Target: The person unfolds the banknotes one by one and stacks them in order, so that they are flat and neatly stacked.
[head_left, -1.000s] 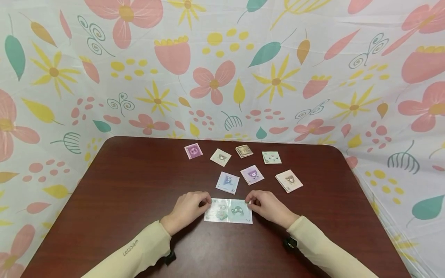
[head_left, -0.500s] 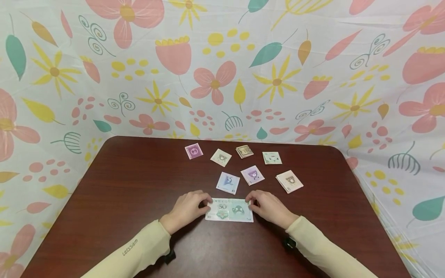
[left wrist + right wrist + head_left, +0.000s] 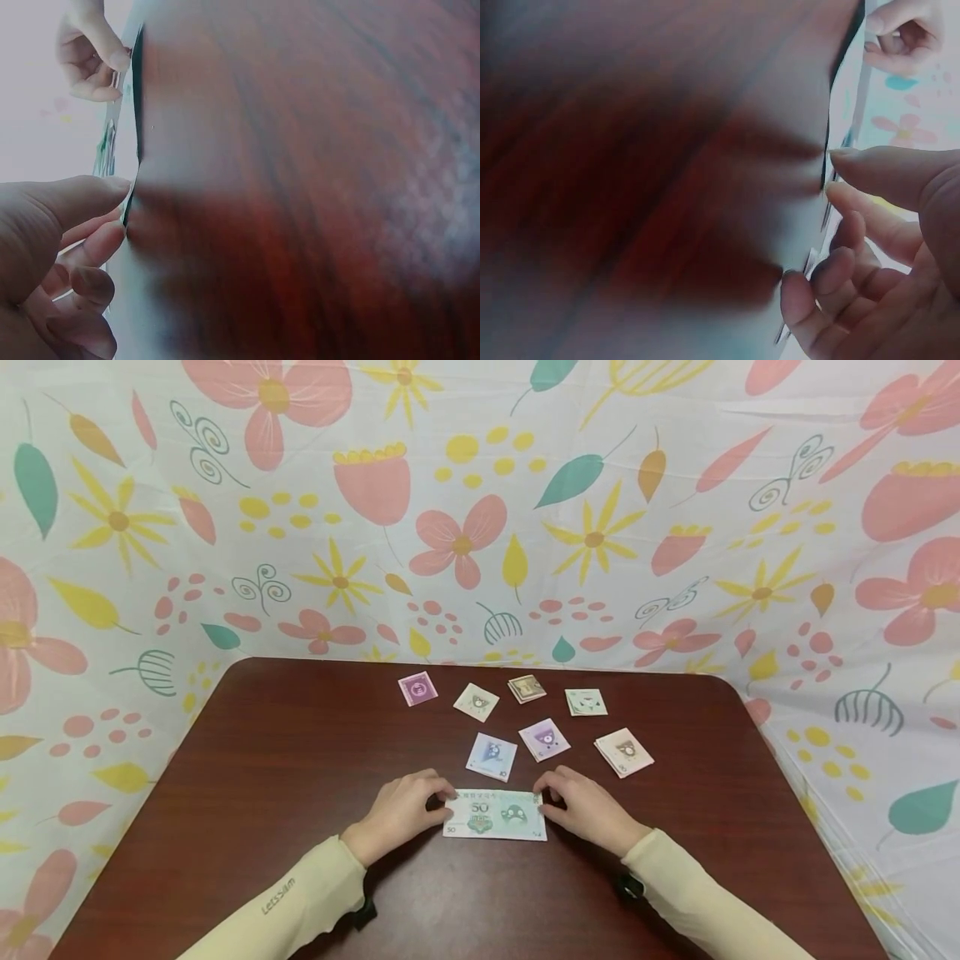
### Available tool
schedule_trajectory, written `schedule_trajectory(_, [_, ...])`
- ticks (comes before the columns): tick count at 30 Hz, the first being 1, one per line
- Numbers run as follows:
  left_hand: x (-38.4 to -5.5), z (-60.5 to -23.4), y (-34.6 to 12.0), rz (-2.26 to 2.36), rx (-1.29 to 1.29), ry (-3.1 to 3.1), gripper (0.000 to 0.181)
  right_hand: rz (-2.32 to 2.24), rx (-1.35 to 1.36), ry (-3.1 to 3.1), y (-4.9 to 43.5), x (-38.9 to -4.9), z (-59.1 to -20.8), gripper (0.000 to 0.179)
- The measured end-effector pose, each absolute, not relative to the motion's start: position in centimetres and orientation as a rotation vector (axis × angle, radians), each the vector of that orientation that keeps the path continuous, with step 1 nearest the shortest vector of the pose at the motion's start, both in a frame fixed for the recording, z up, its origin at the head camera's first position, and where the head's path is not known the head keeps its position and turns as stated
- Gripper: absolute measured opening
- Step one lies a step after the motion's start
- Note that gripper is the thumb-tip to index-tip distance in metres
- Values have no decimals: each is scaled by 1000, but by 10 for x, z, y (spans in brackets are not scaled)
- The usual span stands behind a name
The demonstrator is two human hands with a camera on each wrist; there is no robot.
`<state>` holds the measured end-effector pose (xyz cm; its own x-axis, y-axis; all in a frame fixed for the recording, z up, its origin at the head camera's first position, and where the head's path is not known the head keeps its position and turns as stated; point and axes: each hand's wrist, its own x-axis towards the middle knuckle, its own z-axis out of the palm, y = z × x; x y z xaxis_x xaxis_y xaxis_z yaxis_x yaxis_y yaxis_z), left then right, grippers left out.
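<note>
A pale green play banknote [image 3: 495, 815], printed with 50 and a cartoon penguin, lies spread open near the middle of the table. Its left end is held by my left hand [image 3: 400, 812], thumb at the short edge and index finger by the upper corner. My right hand [image 3: 588, 810] holds the opposite end in the same manner. In the left wrist view the banknote [image 3: 138, 97] appears nearly edge-on, slightly bent at its middle. The right wrist view shows thumb and index fingertip on the banknote's edge [image 3: 844, 105], the other fingers curled below.
Beyond the hands lie several folded notes: blue [image 3: 492, 757], purple [image 3: 545, 740], beige [image 3: 626, 752], magenta [image 3: 417, 689], cream [image 3: 476, 702], brown [image 3: 527, 687] and green [image 3: 586, 702]. The dark wooden table [image 3: 262, 760] meets a flower-printed cloth [image 3: 465, 460] at its back edge.
The 50 banknote's surface looks flatter, with its glare gone and its print clearer. My right hand has shifted slightly right; the left hand has hardly moved.
</note>
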<state>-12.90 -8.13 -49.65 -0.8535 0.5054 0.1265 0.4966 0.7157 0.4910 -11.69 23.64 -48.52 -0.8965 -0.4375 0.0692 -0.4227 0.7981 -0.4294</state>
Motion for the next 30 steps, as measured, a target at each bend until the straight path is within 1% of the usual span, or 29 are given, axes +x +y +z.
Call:
schedule_trajectory(10, [-129,-496,-82,812,850,2890,20,-707,-558,3112,277,-132,-471,11])
schedule_trajectory(17, [-129,-497,-82,811,864,2887,20,-630,-344,3231,314,-143,-465,8])
schedule_trajectory(20, [-129,-498,-83,809,874,2888,20,-610,-234,3257,328,-145,-468,13])
schedule_trajectory(25, [-129,-499,-83,804,896,2885,21,-569,-5,3269,349,-146,-477,30])
schedule_trajectory(30, [-129,-500,-83,781,911,2895,21,-512,103,3244,358,-144,-482,47])
